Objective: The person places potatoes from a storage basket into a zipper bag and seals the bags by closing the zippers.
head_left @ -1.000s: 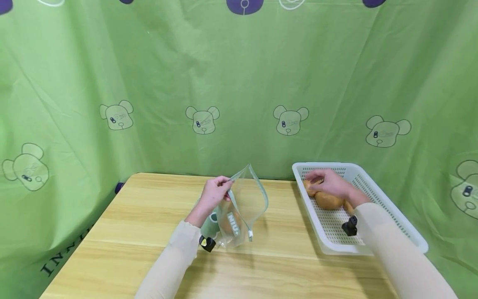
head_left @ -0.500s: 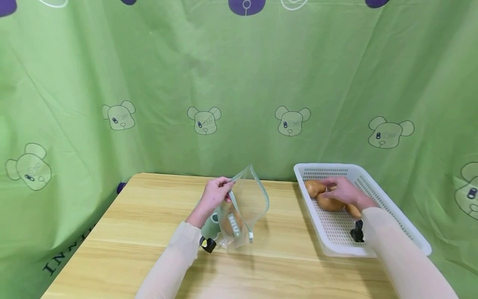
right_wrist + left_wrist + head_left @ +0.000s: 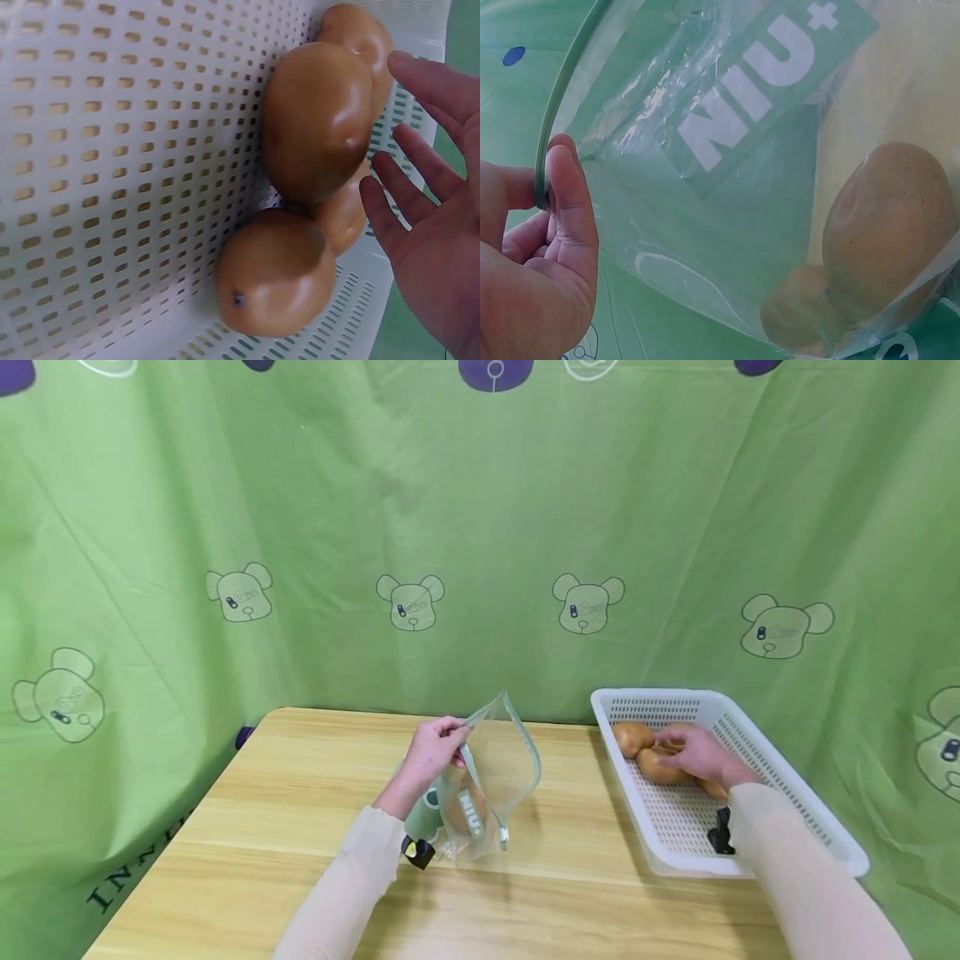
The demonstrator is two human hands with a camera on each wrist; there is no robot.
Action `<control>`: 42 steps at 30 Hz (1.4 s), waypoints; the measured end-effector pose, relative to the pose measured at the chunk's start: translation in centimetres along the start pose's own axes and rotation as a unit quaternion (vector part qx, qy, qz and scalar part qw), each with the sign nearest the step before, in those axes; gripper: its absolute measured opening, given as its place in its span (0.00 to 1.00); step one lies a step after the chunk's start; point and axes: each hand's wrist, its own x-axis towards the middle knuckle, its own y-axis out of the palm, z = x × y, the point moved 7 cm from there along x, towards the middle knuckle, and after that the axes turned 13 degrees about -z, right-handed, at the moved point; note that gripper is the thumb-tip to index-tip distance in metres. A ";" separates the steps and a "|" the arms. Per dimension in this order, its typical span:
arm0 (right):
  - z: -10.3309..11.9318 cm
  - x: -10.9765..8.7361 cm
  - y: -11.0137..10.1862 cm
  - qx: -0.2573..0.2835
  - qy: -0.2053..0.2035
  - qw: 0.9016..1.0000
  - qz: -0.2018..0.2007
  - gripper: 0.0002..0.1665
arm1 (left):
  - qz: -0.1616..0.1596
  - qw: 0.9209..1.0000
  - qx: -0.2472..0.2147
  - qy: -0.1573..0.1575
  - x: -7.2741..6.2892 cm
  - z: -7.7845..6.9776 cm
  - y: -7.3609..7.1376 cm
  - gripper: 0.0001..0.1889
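My left hand [image 3: 433,748] pinches the rim of a clear zip bag [image 3: 504,760], whose mouth gapes toward the right. In the left wrist view, thumb and finger close on the green zip edge [image 3: 553,112], and a larger potato [image 3: 892,225] and a smaller potato [image 3: 799,309] lie low in the bag. At the right, my right hand [image 3: 701,754] reaches into a white plastic basket [image 3: 678,823]. Its fingers are spread and hold nothing, beside several brown potatoes, among them a long potato [image 3: 315,120] and a rounder potato [image 3: 274,274].
The bag and basket stand on a light wooden table [image 3: 300,802]. Behind it hangs a green curtain [image 3: 480,510] with bear prints. A black wrist camera [image 3: 722,832] hangs below the right sleeve, inside the basket's outline.
The right hand has shifted right across the basket, off the leftmost potato and over the middle ones. The left hand and the bag stay nearly still.
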 end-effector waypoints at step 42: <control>-0.7 -2.2 2.9 0.008 0.070 0.986 0.149 0.46 | -0.009 1.000 -0.018 0.007 1.8 3.2 -0.1 0.10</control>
